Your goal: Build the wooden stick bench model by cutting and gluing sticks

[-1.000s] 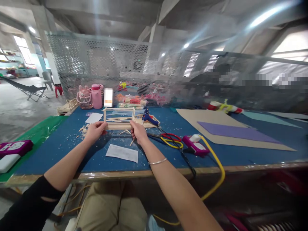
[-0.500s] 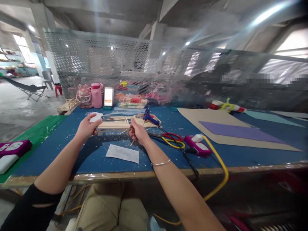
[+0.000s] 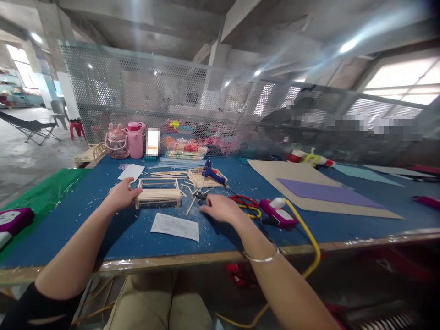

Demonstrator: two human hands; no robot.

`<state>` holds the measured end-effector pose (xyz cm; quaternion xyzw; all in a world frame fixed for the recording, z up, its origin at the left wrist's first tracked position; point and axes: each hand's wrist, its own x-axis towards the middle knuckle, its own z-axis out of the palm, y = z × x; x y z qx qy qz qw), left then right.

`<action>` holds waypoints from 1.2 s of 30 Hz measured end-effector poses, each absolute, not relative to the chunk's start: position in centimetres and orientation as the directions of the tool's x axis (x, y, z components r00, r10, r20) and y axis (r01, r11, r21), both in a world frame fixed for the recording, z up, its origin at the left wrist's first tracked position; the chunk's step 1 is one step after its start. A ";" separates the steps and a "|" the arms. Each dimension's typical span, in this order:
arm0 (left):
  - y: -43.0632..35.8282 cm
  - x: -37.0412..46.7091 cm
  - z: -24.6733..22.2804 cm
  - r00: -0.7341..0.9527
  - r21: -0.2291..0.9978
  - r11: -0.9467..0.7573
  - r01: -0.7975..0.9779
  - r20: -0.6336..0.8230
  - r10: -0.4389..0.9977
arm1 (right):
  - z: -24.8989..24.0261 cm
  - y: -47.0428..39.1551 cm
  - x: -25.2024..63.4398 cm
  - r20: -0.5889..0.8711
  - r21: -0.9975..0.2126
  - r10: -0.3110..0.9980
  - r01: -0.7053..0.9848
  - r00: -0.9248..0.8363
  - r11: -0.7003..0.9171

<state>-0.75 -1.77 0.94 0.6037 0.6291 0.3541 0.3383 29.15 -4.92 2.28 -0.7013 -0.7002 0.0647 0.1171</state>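
Observation:
A small bench-like model of thin wooden sticks [image 3: 158,195] stands on the blue table, its slatted seat facing up. My left hand [image 3: 124,196] pinches its left end between thumb and fingers. To the right of the model, my right hand [image 3: 222,208] is over the scissors [image 3: 244,200], which have red and yellow handles. Its fingers curve downward, loosely apart, and no held thing shows. Loose sticks [image 3: 190,206] lie beside its fingertips. Behind it, a blue glue gun [image 3: 213,174] rests on a second stick frame [image 3: 195,177].
A white paper piece [image 3: 175,226] lies in front of the model. A purple power strip [image 3: 280,214] with a yellow cable is at the right. Beyond lie purple sheet [image 3: 326,192] and beige board [image 3: 263,172]. Pink bottles [image 3: 135,141] stand at the back, before a perforated metal screen [image 3: 172,87].
My right hand has let go of the stick bench and moved right, over the scissors. My left hand keeps hold of the bench, now lower in view. The camera view has shifted slightly.

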 end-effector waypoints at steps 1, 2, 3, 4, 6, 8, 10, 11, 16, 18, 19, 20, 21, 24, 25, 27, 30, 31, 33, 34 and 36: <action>-1.9 -0.6 1.1 -0.039 0.861 0.023 0.508 -0.004 0.999 | 1.8 -5.5 29.0 0.042 -0.210 0.999 0.978 0.003 0.006; -2.2 -0.4 1.2 -0.036 0.869 0.029 0.494 -0.014 0.999 | 1.4 -5.9 28.9 0.022 -0.171 1.000 0.985 0.000 0.004; -2.4 -0.1 1.3 -0.032 0.876 0.037 0.482 -0.025 0.999 | 1.0 -6.2 28.8 0.008 -0.137 1.000 0.991 0.001 0.000; -2.6 0.1 1.5 -0.023 0.879 0.042 0.476 -0.035 0.999 | 0.8 -6.4 28.8 0.000 -0.109 1.000 0.994 0.006 -0.006; -2.9 0.5 1.5 0.014 0.876 0.030 0.482 -0.042 0.999 | 0.6 -6.3 28.9 -0.019 -0.065 1.000 0.998 0.018 -0.020; -2.8 0.5 1.4 0.032 0.863 0.001 0.506 -0.020 0.999 | 1.0 -5.9 29.1 -0.040 -0.032 0.999 0.999 0.024 -0.026; -2.4 0.1 1.3 -0.041 0.816 -0.036 0.577 0.073 0.997 | 1.7 -5.2 29.3 -0.047 -0.014 0.999 1.000 0.026 -0.026; -2.1 -0.2 1.3 -0.098 0.781 -0.047 0.623 0.138 0.985 | 2.1 -4.7 29.2 -0.023 -0.019 1.000 1.000 0.021 -0.021; -2.0 -1.5 2.3 -0.262 0.683 -0.062 0.728 0.361 0.895 | 4.2 -1.3 27.9 0.210 -0.074 0.975 0.994 -0.068 0.085; -2.4 -1.6 2.8 -0.295 0.686 -0.071 0.724 0.400 0.868 | 4.7 0.8 27.0 0.232 -0.071 0.966 0.989 -0.112 0.131; -2.6 -1.5 3.0 -0.303 0.692 -0.076 0.718 0.409 0.861 | 4.8 1.8 26.5 0.234 -0.069 0.962 0.984 -0.142 0.162; -2.7 -1.4 3.1 -0.308 0.700 -0.080 0.710 0.411 0.858 | 4.8 2.9 26.0 0.229 -0.067 0.957 0.978 -0.178 0.198; -2.8 -1.3 3.1 -0.307 0.706 -0.086 0.702 0.411 0.858 | 4.7 4.0 25.5 0.217 -0.062 0.952 0.970 -0.216 0.235; -2.4 -1.1 2.7 -0.291 0.730 -0.128 0.671 0.418 0.860 | 4.2 7.2 24.1 0.130 -0.039 0.936 0.941 -0.328 0.335; -2.2 -1.1 2.5 -0.284 0.744 -0.148 0.652 0.420 0.862 | 3.9 8.2 23.6 0.087 -0.028 0.932 0.934 -0.353 0.357; -1.9 -1.2 2.1 -0.267 0.771 -0.179 0.611 0.414 0.870 | 3.5 9.9 22.9 -0.010 0.000 0.924 0.924 -0.383 0.383; -1.8 -1.1 2.0 -0.272 0.801 -0.155 0.578 0.368 0.889 | 2.9 11.8 22.1 -0.133 0.049 0.911 0.916 -0.389 0.399; -1.9 -1.0 2.1 -0.283 0.802 -0.136 0.582 0.356 0.890 | 2.7 12.2 21.9 -0.163 0.066 0.907 0.913 -0.388 0.402; -2.1 -0.8 2.3 -0.317 0.793 -0.106 0.600 0.358 0.878 | 2.5 12.8 21.7 -0.208 0.095 0.898 0.906 -0.388 0.414; -2.2 -0.7 2.4 -0.332 0.787 -0.099 0.609 0.366 0.869 | 2.3 12.9 21.6 -0.225 0.108 0.893 0.901 -0.390 0.421; -2.2 -0.6 2.4 -0.338 0.779 -0.096 0.619 0.375 0.863 | 2.2 13.0 21.5 -0.246 0.134 0.885 0.890 -0.396 0.436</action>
